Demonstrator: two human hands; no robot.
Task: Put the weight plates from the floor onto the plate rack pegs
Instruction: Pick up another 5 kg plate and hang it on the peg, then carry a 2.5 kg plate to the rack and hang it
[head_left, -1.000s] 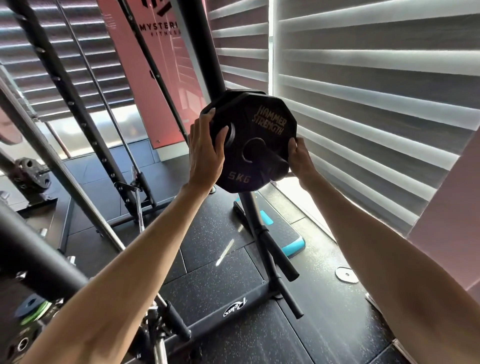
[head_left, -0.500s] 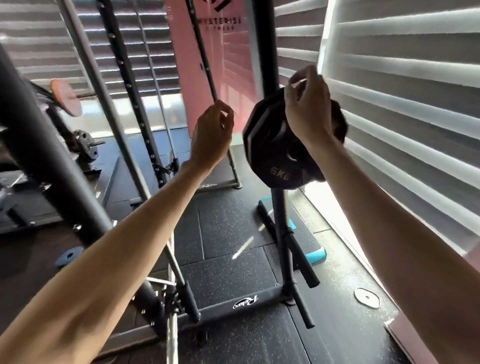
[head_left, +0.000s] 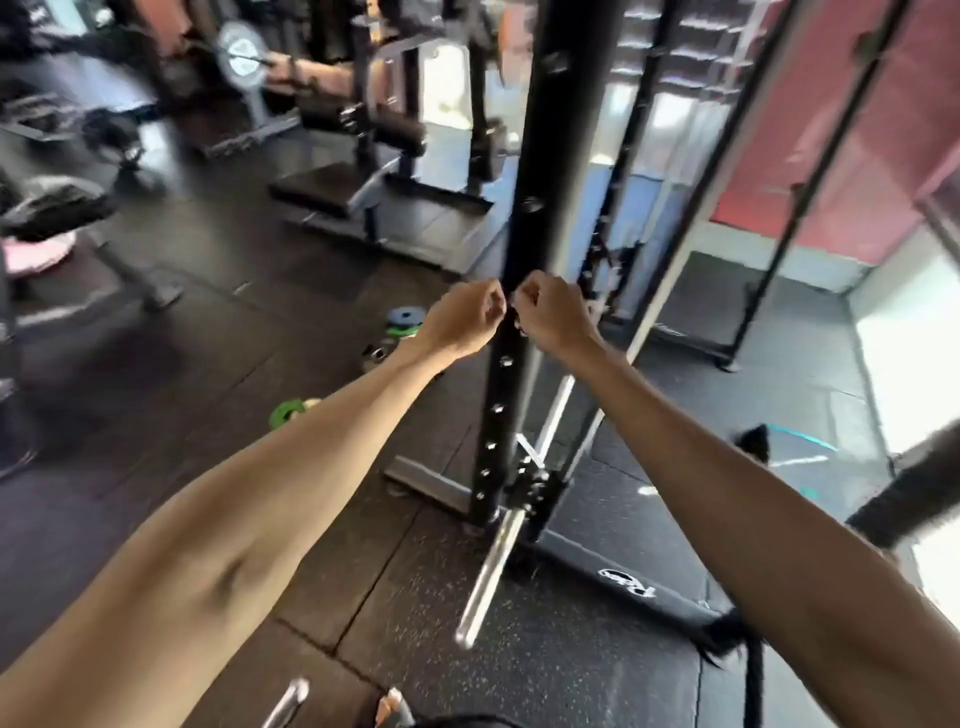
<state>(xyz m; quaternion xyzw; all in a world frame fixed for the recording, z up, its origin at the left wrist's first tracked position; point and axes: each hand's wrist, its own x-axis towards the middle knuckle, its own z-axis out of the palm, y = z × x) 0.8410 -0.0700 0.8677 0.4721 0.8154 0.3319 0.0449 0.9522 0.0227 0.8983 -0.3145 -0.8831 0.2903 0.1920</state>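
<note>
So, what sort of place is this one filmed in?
A gym, almost certainly: a black steel rack post with a row of holes, small coloured weight plates lying on the speckled rubber floor, and a padded bench among blurred machines behind.

I count a small cluster of weight plates lying flat on the dark rubber floor (head_left: 218, 291). A blue plate (head_left: 407, 315) sits on top of a green plate (head_left: 400, 330), whose rim shows under its near edge. Just beside that pair and nearer to me lies a small dark plate (head_left: 377, 353); blur hides its markings. Well apart from them, further left and closer, only part of a second green plate (head_left: 287, 412) shows, with a pale disc (head_left: 312, 402) touching its far edge. At the right edge, what I take for a black peg (head_left: 906, 493) of the rack juts in, heavily blurred.
</note>
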